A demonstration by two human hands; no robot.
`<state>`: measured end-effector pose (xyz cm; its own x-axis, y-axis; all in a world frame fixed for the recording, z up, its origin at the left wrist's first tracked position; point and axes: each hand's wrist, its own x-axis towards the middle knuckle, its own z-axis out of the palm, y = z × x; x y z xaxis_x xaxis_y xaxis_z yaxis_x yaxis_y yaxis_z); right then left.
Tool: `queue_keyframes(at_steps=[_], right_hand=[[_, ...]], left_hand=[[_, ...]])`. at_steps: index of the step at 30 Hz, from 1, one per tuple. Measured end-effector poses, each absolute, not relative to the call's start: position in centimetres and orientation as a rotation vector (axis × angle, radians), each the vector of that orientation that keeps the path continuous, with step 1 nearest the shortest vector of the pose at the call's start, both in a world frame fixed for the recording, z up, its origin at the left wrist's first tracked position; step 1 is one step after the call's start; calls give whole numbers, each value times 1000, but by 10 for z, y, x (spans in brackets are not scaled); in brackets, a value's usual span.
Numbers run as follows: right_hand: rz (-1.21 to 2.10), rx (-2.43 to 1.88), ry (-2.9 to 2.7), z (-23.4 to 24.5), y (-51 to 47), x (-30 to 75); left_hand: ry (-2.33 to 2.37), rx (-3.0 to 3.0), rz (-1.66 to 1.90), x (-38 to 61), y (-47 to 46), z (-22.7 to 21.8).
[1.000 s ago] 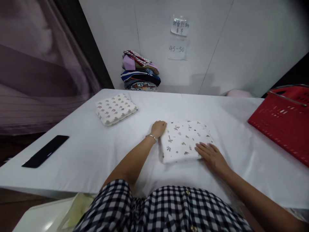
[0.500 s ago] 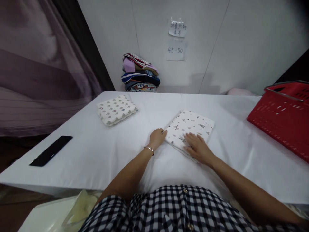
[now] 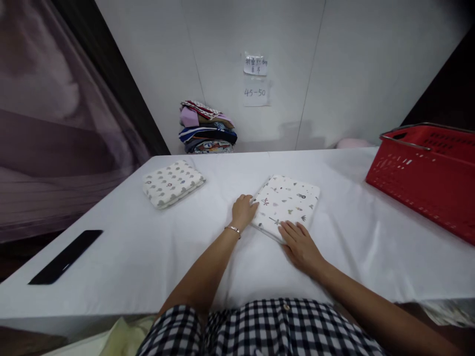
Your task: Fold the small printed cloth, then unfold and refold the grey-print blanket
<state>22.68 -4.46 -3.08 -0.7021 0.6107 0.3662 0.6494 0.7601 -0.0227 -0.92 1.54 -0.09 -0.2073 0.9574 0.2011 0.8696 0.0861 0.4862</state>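
Left hand (image 3: 243, 212) is touching the left edge of the folded printed cloth (image 3: 287, 202); whether its fingers are gripping cannot be told. Right hand (image 3: 302, 248) is resting unclenched, fingers extended over the near edge. The cloth is lying on the tabletop (image 3: 200, 215), between and slightly beyond both hands. A second folded cloth (image 3: 172, 183) is sitting well left of the left hand.

Shows scattered grey and green motifs on white across the folded cloth (image 3: 287, 205). Left of the folded cloth, shows rows of grey-green shapes on white across the second cloth (image 3: 172, 183); right of the folded cloth, shows red on the basket (image 3: 423, 188).
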Motion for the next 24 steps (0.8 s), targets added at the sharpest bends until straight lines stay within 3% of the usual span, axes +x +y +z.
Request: queue_keyframes(at_steps=[4, 12, 24], right_hand=[[-70, -929, -2604, -30, -46, 233], [447, -902, -2321, 2, 17, 238], [419, -1504, -2100, -8, 200, 169]], left_hand=[[2168, 1791, 837, -3, 23, -9], [2086, 1648, 1202, -2, 15, -24], [2106, 1553, 1226, -4, 19, -27]])
